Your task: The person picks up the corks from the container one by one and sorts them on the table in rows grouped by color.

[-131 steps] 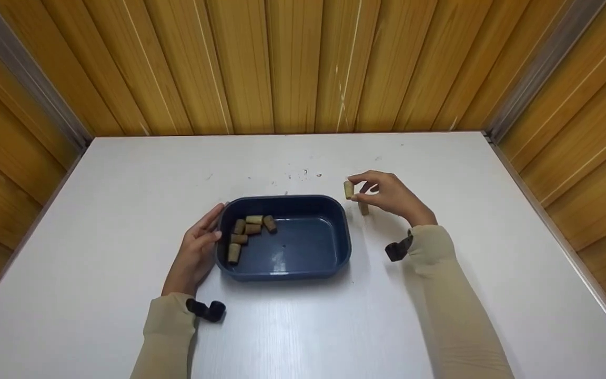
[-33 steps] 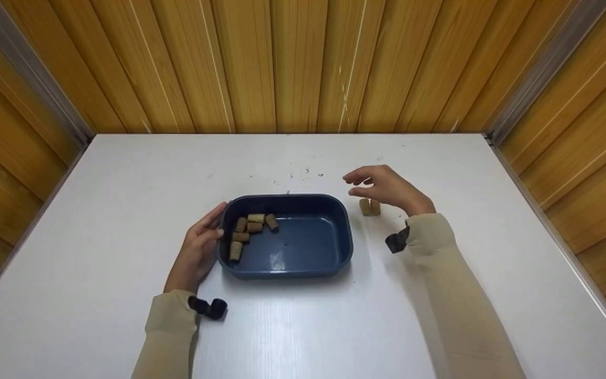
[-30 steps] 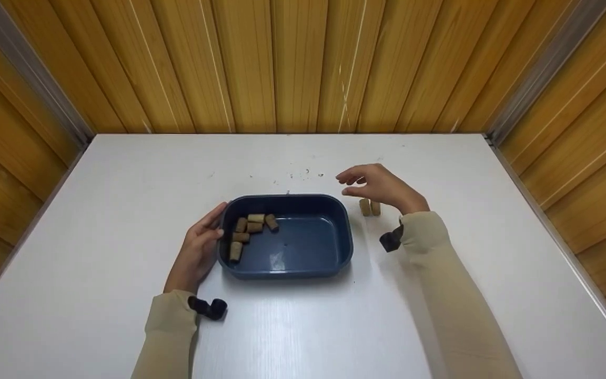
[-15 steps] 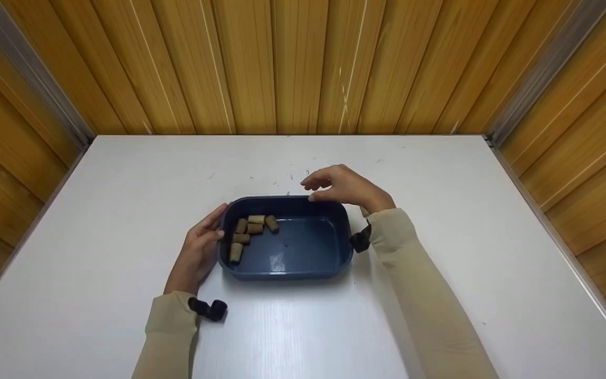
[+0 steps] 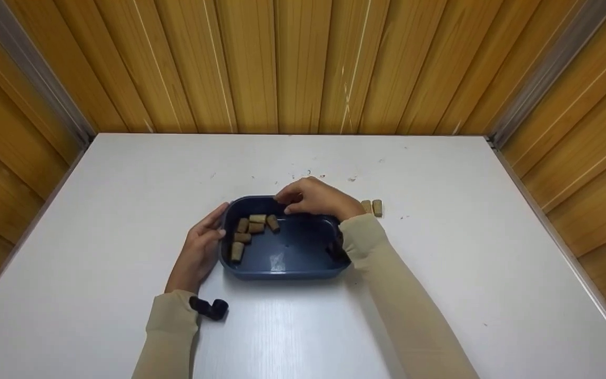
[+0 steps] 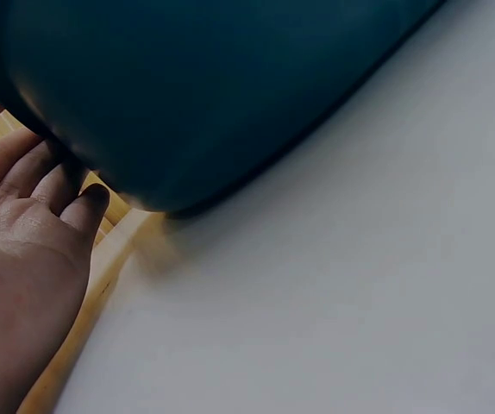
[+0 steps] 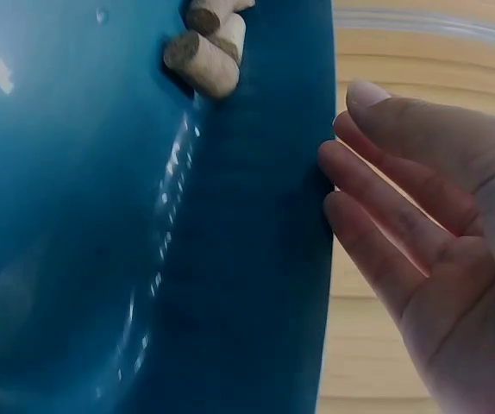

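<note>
A dark blue rectangular tub (image 5: 287, 275) sits on the white table, with several tapered corks (image 5: 256, 228) gathered along its left side. My left hand (image 5: 193, 252) lies against the tub's left end, thumb at the rim and long fingers (image 6: 25, 168) extended along the outside. At the far rim, over the tub, is my right hand (image 5: 320, 199), fingers relaxed. Seen from the right wrist, its thumb stands apart from the other fingers (image 7: 364, 228), whose tips are at the rim, with nothing between them. Two corks (image 5: 377, 208) stand side by side right of the tub, near the right wrist.
Dark crumbs (image 5: 322, 176) are scattered on the table behind the tub. Wood-look panels (image 5: 303, 63) close off the back and both sides. A black wrist camera (image 5: 218, 309) sticks out from the left cuff; the right one overhangs the tub's right end.
The cork that my right hand pinched earlier now stands on the table beside the other one. Emptied, the right hand has moved left over the tub's far rim. My left hand has stayed put.
</note>
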`<state>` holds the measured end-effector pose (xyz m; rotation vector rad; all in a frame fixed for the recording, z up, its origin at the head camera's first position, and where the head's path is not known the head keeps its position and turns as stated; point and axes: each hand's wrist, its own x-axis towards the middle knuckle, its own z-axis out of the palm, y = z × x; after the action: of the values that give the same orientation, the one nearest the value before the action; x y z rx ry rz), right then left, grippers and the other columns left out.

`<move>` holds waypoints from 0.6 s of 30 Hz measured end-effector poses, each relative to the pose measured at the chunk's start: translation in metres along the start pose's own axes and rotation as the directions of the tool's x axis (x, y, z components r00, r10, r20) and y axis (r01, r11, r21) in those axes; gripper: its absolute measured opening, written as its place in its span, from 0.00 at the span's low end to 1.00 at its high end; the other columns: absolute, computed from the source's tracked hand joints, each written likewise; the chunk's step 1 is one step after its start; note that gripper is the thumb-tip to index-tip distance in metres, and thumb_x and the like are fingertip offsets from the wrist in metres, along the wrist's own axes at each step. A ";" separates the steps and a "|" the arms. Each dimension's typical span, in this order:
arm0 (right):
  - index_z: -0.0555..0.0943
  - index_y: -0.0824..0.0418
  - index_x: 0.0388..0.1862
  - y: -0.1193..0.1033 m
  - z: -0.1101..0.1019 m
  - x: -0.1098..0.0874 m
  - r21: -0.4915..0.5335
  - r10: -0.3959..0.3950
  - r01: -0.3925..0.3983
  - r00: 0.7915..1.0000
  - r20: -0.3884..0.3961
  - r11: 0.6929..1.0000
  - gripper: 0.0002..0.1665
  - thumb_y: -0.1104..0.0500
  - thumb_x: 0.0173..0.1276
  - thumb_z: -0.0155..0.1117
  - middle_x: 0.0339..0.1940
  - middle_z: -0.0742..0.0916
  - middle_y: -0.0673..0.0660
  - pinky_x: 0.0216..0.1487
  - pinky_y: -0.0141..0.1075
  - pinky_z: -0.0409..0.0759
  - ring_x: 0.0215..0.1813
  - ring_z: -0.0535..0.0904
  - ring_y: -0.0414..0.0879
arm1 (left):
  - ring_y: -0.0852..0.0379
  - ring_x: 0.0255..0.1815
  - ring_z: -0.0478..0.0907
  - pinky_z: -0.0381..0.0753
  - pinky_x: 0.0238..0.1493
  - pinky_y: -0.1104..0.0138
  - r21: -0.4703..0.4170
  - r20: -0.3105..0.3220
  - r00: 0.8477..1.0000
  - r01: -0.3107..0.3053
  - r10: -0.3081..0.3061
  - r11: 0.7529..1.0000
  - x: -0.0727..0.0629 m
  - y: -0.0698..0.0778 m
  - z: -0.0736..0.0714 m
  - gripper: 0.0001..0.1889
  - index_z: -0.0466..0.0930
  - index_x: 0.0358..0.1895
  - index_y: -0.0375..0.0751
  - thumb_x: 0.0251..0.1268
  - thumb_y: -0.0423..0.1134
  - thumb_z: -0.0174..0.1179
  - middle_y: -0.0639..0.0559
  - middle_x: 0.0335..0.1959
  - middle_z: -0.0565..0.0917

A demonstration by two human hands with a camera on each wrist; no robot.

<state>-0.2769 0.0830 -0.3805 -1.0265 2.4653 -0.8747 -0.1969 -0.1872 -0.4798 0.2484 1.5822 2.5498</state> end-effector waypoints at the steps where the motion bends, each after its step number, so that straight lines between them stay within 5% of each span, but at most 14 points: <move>1: 0.81 0.64 0.56 -0.001 0.002 0.002 0.000 0.000 0.000 1.000 0.008 1.000 0.21 0.64 0.63 0.65 0.52 0.87 0.60 0.55 0.38 0.81 0.53 0.83 0.49 | 0.54 0.78 0.51 0.62 0.70 0.75 0.001 -0.003 1.000 0.000 0.000 1.000 0.000 0.000 0.000 0.34 0.54 0.73 0.31 0.60 0.20 0.42 0.41 0.76 0.57; 18: 0.78 0.62 0.61 -0.014 0.031 0.025 -0.072 0.027 -0.019 0.993 0.117 0.997 0.24 0.66 0.64 0.63 0.56 0.85 0.58 0.58 0.38 0.80 0.56 0.81 0.48 | 0.53 0.78 0.51 0.60 0.72 0.72 -0.015 0.006 1.000 0.014 -0.014 1.000 0.000 0.000 0.000 0.34 0.53 0.73 0.30 0.60 0.21 0.41 0.41 0.76 0.56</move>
<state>-0.2712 0.0445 -0.3965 -1.0400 2.4192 -0.7032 -0.1969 -0.1869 -0.4794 0.2420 1.5573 2.5473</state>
